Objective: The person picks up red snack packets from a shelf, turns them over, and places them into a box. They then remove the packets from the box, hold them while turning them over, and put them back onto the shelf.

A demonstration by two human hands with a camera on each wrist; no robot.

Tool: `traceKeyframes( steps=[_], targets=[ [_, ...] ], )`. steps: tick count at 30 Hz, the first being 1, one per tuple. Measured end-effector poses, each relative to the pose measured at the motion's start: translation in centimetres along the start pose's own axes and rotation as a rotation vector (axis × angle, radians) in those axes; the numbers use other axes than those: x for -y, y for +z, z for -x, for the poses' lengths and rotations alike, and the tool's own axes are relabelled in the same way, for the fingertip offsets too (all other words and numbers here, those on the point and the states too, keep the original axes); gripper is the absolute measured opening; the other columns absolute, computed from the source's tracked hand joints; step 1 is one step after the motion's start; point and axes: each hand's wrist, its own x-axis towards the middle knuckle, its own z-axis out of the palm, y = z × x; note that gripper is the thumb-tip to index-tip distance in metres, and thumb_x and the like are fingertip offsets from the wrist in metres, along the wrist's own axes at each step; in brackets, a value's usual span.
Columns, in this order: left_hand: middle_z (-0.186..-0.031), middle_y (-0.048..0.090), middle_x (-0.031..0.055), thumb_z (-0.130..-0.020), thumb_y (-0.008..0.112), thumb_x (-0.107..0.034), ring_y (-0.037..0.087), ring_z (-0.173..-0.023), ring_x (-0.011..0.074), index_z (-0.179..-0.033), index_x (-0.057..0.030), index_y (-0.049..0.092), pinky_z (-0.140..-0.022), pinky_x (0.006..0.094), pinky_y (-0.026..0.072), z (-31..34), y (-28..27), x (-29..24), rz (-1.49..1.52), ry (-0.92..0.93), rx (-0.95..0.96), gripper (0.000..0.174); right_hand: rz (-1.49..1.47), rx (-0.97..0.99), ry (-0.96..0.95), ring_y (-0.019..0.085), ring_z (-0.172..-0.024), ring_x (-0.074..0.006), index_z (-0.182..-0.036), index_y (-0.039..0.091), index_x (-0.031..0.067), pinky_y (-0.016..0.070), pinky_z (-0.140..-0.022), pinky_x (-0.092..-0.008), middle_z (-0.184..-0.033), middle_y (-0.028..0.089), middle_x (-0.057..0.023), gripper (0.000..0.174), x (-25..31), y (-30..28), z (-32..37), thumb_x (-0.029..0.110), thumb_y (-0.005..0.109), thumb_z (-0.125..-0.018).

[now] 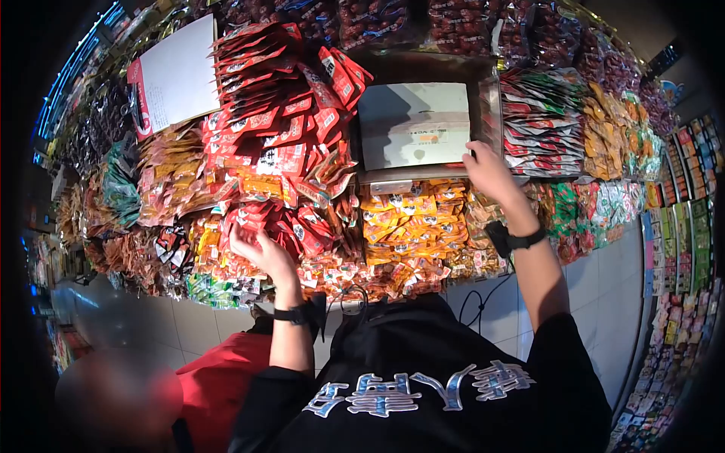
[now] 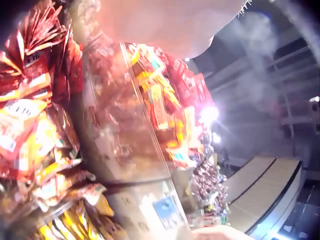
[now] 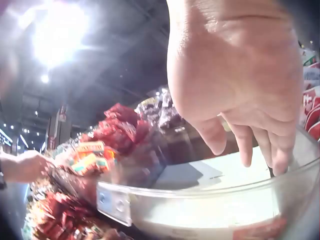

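In the head view my left hand (image 1: 262, 255) is over the red snack packets (image 1: 302, 226) at the front left, fingers loosely bent. Part of this hand (image 2: 165, 22) fills the top of the left wrist view, blurred. My right hand (image 1: 489, 174) reaches over the near right corner of a clear-walled bin. A pale flat carton (image 1: 415, 124) with a printed label lies inside the bin (image 1: 483, 90). In the right wrist view the right hand's fingers (image 3: 245, 145) hang down, extended, inside the bin's clear rim (image 3: 200, 189), with fingertips overlapping the carton.
Red packets (image 1: 257, 75) are heaped left of the bin, by a white sheet or board (image 1: 177, 72). Yellow packets (image 1: 415, 230) lie in front, red-and-white ones (image 1: 540, 128) to the right. A person in a red top (image 1: 226, 377) is at the left.
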Motion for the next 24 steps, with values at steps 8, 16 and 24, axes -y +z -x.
traceKeyframes(
  steps=[8,16,24],
  targets=[
    [-0.120,0.044,0.0196,-0.077,0.051,0.008,0.042,-0.117,0.0351,-0.121,0.0037,0.044,-0.106,0.0441,0.0299,7.9,2.8,-5.8,0.098,0.349,0.445,0.045,-0.014,0.048,0.191,0.057,-0.110,-0.0391,-0.112,0.057,0.0011,0.0450,-0.093,-0.0453,-0.114,0.061,-0.0255,0.035,-1.7,3.9,-3.2,0.021,0.054,-0.083],
    [-0.112,0.047,0.0194,-0.070,0.050,0.011,0.047,-0.107,0.0336,-0.110,0.0008,0.048,-0.097,0.0433,0.0368,8.9,6.0,-9.4,0.087,0.593,0.703,0.041,-0.209,-0.096,0.168,0.059,-0.102,-0.0350,-0.102,0.060,0.0086,0.0461,-0.087,-0.0427,-0.107,0.063,-0.0143,0.020,-3.1,3.4,-2.1,0.014,0.055,-0.083],
    [-0.129,0.044,0.0220,-0.080,0.060,-0.001,0.042,-0.121,0.0395,-0.120,0.0010,0.049,-0.103,0.0469,0.0341,10.5,9.5,-10.7,-0.195,0.666,0.972,0.042,-0.387,-0.236,0.103,0.059,-0.098,-0.0375,-0.098,0.060,0.0086,0.0468,-0.085,-0.0445,-0.101,0.063,-0.0172,0.020,-3.5,3.2,-2.1,0.008,0.055,-0.079]
  ],
)
